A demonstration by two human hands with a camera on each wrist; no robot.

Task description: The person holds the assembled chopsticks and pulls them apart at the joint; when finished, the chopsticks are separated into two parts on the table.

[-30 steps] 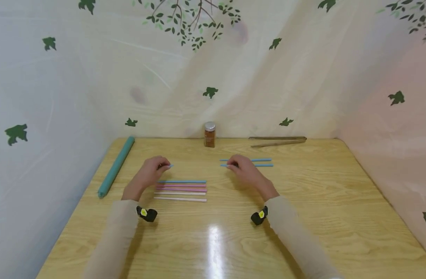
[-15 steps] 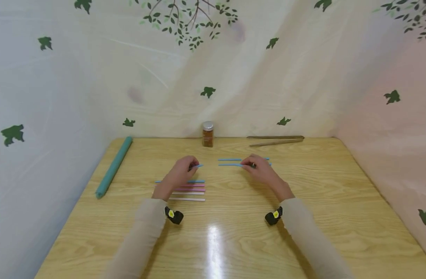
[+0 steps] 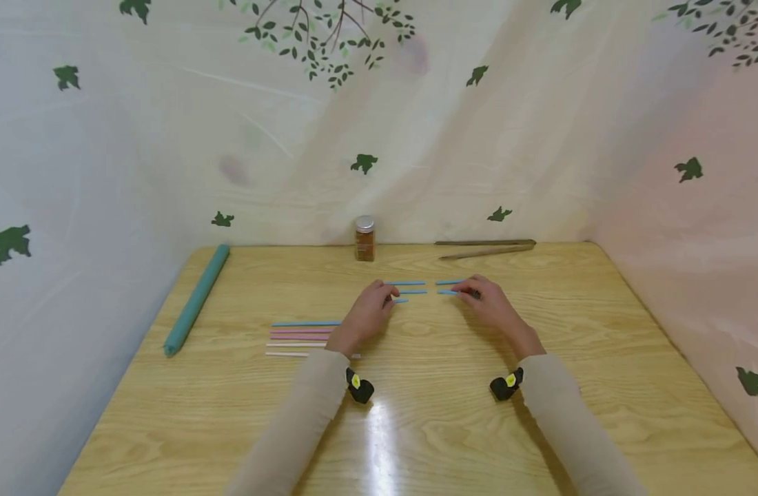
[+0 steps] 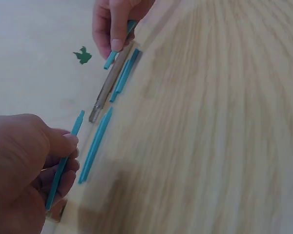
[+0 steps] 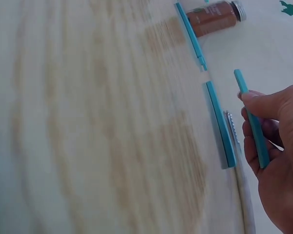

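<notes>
My left hand [image 3: 369, 308] pinches a short blue stick [image 4: 63, 163] with a stepped, narrower tip, tilted above the table in the left wrist view. My right hand [image 3: 486, 301] holds another short blue stick [image 5: 254, 124] between thumb and fingers. Under and between the hands, more blue sticks lie on the table: a pair with narrow tips [image 4: 95, 146] on the left, and further pieces [image 5: 219, 124] on the right, a small gap apart. Behind my left forearm lies a row of blue, pink and white sticks [image 3: 301, 335], its right part covered.
A jar [image 3: 365, 239] with a silver lid stands at the table's back edge. Tongs [image 3: 487, 251] lie at the back right. A teal roll [image 3: 197, 300] lies along the left side. Printed cloth [image 3: 292, 179] hangs behind the wooden table [image 3: 602, 386].
My left hand has moved right with its blue stick, from above the coloured row to beside the blue pieces. My right hand has shifted right, uncovering the gap between those pieces.
</notes>
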